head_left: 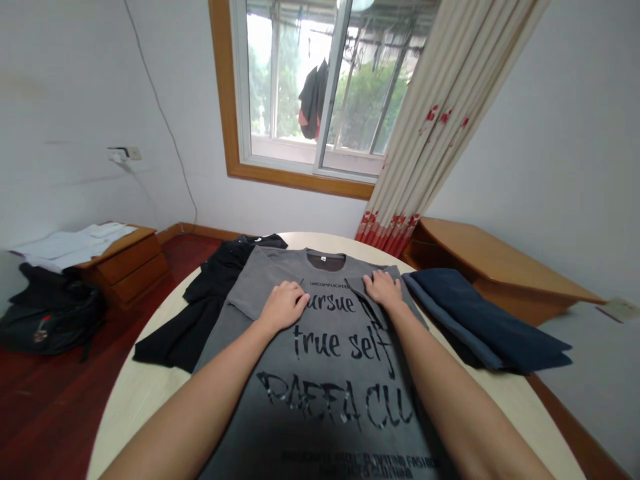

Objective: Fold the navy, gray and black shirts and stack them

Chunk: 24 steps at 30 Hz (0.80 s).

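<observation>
Left hand (285, 305): laid palm down, unclenched, with fingers together and slightly bent; touching the shirt just left of the word "ursue", whose first letter is hidden.
Right hand (383, 288): laid palm down, unclenched, with fingers spread; touching the shirt at the upper right, over the sleeve on that side.
Shirt (325, 367): grey, spread front up along the middle of the desk, between and beneath both forearms; running out of view at the bottom edge.
Collar (325, 260): round, pointing toward the window, with a small pale label inside.
Print (320, 343): black, in several lines; readable in full at "true self", too blurred to read at the bottom.
Black clothes (207, 310): heaped left of the shirt, touching its edge.
Blue clothes (480, 320): folded in a pile, just right of the shirt, reaching the desk's edge.
Desk (155, 383): pale, with a rounded edge.
Cabinet (125, 267): wooden, low, beyond the desk to the left.
Papers (75, 241): scattered on top of the cabinet.
Bag (45, 320): black, on the reddish floor (45, 413), beside the cabinet.
Window (295, 80): wood-framed, straight ahead, with dark cloth hanging outside.
Curtain (425, 133): cream with red flowers, right of the window.
</observation>
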Each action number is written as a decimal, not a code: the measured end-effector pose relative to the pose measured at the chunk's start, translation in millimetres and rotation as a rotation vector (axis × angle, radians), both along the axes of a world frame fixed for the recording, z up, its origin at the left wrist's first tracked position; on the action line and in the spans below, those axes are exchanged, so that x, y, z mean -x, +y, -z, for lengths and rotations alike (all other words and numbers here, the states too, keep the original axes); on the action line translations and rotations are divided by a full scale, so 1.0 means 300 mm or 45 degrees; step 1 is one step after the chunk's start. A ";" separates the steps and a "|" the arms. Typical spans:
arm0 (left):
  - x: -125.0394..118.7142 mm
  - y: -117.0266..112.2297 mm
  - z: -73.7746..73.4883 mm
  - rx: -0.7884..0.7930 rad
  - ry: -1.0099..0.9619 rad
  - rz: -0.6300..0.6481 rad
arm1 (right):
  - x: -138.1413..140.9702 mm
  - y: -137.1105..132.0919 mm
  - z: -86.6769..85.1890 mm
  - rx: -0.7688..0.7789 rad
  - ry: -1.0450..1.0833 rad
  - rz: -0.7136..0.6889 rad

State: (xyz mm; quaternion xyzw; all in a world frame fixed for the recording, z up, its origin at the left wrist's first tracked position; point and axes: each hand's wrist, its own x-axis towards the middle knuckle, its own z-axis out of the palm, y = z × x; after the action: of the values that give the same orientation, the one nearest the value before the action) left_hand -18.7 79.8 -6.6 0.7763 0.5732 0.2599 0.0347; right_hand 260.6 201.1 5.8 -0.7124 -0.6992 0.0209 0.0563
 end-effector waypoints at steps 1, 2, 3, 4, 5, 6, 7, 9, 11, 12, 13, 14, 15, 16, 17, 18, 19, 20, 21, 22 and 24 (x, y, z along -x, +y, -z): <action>0.000 0.000 0.000 0.002 0.001 -0.007 | -0.017 0.010 0.016 0.017 -0.033 0.029; -0.001 0.000 0.000 0.002 0.001 -0.013 | -0.033 0.019 0.030 0.021 -0.053 0.048; -0.001 0.001 0.000 0.003 0.000 -0.015 | -0.047 0.029 0.042 0.015 -0.069 0.061; -0.002 0.002 0.001 0.004 -0.001 -0.015 | -0.059 0.039 0.049 0.002 -0.085 0.062; -0.002 0.004 0.001 0.007 -0.003 -0.012 | -0.069 0.049 0.051 -0.018 -0.105 0.054; -0.002 0.005 0.002 0.008 -0.004 -0.010 | -0.077 0.058 0.048 -0.038 -0.128 0.050; -0.002 0.005 0.002 0.009 -0.006 -0.009 | -0.084 0.067 0.040 -0.061 -0.148 0.059; -0.002 0.005 0.002 0.007 -0.011 -0.012 | -0.097 0.087 0.015 -0.099 -0.179 0.119; -0.003 0.004 0.001 0.007 -0.011 -0.015 | -0.108 0.109 -0.016 -0.092 -0.186 0.198; -0.003 0.003 0.000 0.007 -0.007 -0.017 | -0.114 0.121 -0.031 -0.073 -0.183 0.222; -0.003 0.003 -0.001 0.009 -0.002 -0.019 | -0.119 0.135 -0.044 -0.050 -0.185 0.233; -0.004 0.002 -0.002 0.010 0.002 -0.021 | -0.124 0.149 -0.055 -0.029 -0.198 0.243; -0.004 0.001 -0.004 0.011 0.006 -0.021 | -0.129 0.163 -0.064 -0.014 -0.224 0.253; -0.005 0.000 -0.005 0.011 0.007 -0.021 | -0.134 0.177 -0.071 -0.002 -0.260 0.263; -0.005 0.000 -0.006 0.012 0.006 -0.019 | -0.139 0.190 -0.075 0.012 -0.298 0.274; -0.005 -0.001 -0.007 0.012 0.004 -0.017 | -0.146 0.203 -0.078 0.029 -0.326 0.281; -0.005 -0.001 -0.007 0.010 0.003 -0.016 | -0.153 0.214 -0.079 0.045 -0.336 0.280; -0.005 -0.001 -0.006 0.008 0.001 -0.018 | -0.161 0.225 -0.079 0.057 -0.324 0.273; -0.005 0.000 -0.005 0.005 0.000 -0.021 | -0.169 0.235 -0.080 0.062 -0.293 0.266; -0.005 0.001 -0.004 0.002 -0.002 -0.022 | -0.177 0.243 -0.082 0.059 -0.251 0.259; -0.005 0.002 -0.001 -0.003 -0.008 -0.023 | -0.192 0.256 -0.092 0.018 -0.154 0.242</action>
State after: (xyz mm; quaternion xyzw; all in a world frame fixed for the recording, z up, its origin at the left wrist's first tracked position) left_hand -17.3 80.4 -6.3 0.7705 0.5797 0.2632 0.0333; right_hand 318.2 278.0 33.4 -0.7757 -0.6306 -0.0227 0.0108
